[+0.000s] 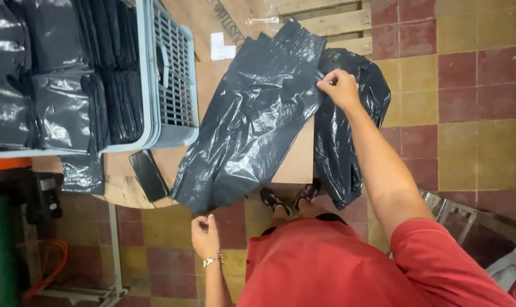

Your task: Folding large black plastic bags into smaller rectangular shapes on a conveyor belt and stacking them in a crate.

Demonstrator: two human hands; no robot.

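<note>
Closest to your head camera, your red shirt fills the bottom of the view, and your two shoes show just past it on the tiled floor.

Your left hand [205, 236] sits low, just under the near end of the black plastic bag [252, 119]. Its fingers [200, 223] are bunched narrow at the bag's bottom hem; they look to be touching or pinching that edge, though you cannot tell for sure from this angle.

Your right hand [341, 88] is stretched well forward, with its fingers [326, 84] pinched shut on the bag's right edge, near the far end. A second dark bag [343, 148] hangs off the bench [295, 165] just beside and below that hand.

The bag lies flat on the bench with its long axis running from near-left to far-right, from your left hand up towards the top of the view. So you hold it at opposite ends of that line: the left hand nearer the bottom hem, the right nearer the open, gusseted top.

On the left, a grey plastic crate [175, 85] holds rows of folded black bags [70, 108]. A dark phone [148, 175] lies on the bench between the crate and the spread bag, apart from both hands.
</note>
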